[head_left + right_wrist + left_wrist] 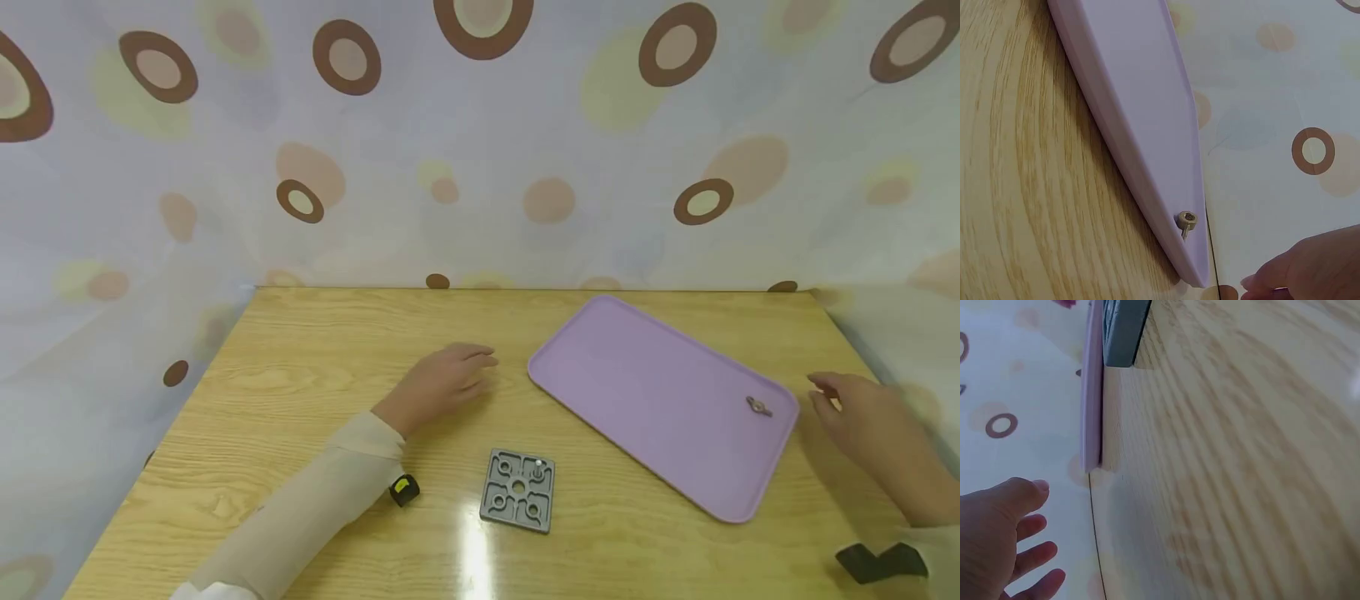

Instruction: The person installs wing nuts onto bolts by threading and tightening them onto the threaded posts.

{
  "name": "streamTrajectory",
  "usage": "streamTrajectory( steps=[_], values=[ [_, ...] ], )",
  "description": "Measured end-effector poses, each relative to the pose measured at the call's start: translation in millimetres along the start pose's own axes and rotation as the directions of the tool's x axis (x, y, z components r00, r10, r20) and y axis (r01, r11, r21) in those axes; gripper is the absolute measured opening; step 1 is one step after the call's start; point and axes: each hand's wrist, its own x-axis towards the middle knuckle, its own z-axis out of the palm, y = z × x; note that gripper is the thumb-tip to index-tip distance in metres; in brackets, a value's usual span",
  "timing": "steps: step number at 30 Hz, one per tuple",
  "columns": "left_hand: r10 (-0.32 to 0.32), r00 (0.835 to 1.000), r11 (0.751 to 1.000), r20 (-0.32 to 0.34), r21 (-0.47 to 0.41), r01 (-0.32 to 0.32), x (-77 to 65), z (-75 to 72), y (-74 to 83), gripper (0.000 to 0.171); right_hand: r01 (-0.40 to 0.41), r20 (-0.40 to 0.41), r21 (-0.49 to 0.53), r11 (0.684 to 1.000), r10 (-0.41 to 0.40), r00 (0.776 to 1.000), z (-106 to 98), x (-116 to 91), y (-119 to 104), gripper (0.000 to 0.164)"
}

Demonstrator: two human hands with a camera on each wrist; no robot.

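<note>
A lilac tray (652,392) lies slanted on the wooden table, a small metal wing nut (759,406) near its right end; the nut's threaded hole shows in the right wrist view. My left hand (442,383) hovers left of the tray with fingers loosely extended, holding nothing. Below and right of that hand sits a square grey metal plate (517,490) with raised ribs and round holes. A short bolt (538,469) stands upright at its upper right corner. Past the tray's right end is my right hand (873,425), thumb and fingers loosely bent around a gap.
The wooden table (315,358) ends at a back edge against a patterned cloth (480,242), which also hangs along both sides. Black straps cross both wrists. Light glares off the table in front of the plate.
</note>
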Motion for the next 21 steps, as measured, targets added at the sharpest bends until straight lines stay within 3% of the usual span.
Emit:
streamTrajectory(
  steps=[8, 11, 16, 21],
  values=[
    [0.211, 0.977, 0.977, 0.029, -0.049, -0.209, 26.8, 4.1, 18.1, 0.023, -0.107, 0.148, 0.089, 0.99, 0.093, 0.985, 3, -2, 12, 0.026],
    [0.229, 0.972, 0.973, 0.061, -0.047, -0.226, 36.0, 4.5, 21.4, 0.022, -0.131, 0.188, 0.106, 0.986, 0.109, 0.976, 4, -3, 15, 0.03],
    [0.234, 0.967, 0.971, 0.105, -0.066, -0.228, 50.6, 10.8, 23.9, 0.02, -0.14, 0.188, 0.104, 0.985, 0.118, 0.975, 6, -4, 16, 0.031],
    [0.279, 0.949, 0.957, 0.145, -0.124, -0.262, 65.1, 15.5, 29.5, 0.02, -0.175, 0.198, 0.095, 0.98, 0.154, 0.968, 7, -5, 14, 0.031]
  ],
)
